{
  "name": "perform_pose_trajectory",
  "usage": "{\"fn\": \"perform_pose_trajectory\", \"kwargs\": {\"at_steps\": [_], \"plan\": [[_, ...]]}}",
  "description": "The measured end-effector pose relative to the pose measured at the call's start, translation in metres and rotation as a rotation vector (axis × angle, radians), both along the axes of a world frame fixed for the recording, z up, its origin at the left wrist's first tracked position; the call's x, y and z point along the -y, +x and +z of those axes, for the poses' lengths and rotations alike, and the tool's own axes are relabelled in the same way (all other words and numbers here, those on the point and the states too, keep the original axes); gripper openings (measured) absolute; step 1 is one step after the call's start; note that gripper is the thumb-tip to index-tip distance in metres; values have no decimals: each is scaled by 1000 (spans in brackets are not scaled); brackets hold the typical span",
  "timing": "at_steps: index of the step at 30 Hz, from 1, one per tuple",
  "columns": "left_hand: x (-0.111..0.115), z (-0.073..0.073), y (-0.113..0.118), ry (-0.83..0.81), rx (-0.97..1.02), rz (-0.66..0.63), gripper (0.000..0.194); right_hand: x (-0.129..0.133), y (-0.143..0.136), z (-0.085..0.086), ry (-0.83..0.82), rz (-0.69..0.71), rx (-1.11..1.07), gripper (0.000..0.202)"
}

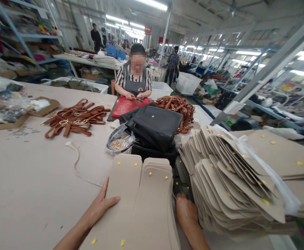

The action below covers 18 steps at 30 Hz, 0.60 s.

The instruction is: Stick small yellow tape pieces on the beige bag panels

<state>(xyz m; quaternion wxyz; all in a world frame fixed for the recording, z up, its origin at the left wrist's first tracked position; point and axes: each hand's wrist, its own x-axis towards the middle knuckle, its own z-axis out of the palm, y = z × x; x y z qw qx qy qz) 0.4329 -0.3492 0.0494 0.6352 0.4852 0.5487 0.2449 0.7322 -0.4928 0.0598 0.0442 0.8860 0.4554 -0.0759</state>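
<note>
In front of me lie two side-by-side stacks of beige bag-shaped panels with small yellow marks. My left hand is at their left edge, thumb laid across the top panel and index finger stretched along the side; its other fingers are hidden. On the opposite edge my right hand is closed, with curled fingers down between these panels and some dark panels. What its fingertips grip is hidden. Immediately right of that hand rises a tall, fanned pile of beige panels.
Black leather bags and a plastic bag of gold hardware lie ahead. Brown straps lie left, more brown straps behind the bags. A person works across the table over a red sheet. A white tie crosses the right pile.
</note>
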Motion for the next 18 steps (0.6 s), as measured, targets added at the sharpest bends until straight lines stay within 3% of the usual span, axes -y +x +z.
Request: {"fn": "perform_pose_trajectory", "kwargs": {"at_steps": [3,5,9,12,14,18], "plan": [[-1,3,1,-16,-8,-11,105,8,5,6,24,12,-21,23],[-1,5,1,-17,-3,-11,106,20,9,9,143,-11,-148,25],[-1,8,2,-37,34,-22,106,44,11,8,575,-326,-758,43],[0,9,2,-32,44,-16,105,57,7,8,702,-526,-1030,74],[0,8,2,-30,50,-19,105,60,6,12,697,-565,-1072,84],[-1,6,1,-38,75,-34,106,46,7,28,803,-548,-1021,72]]}}
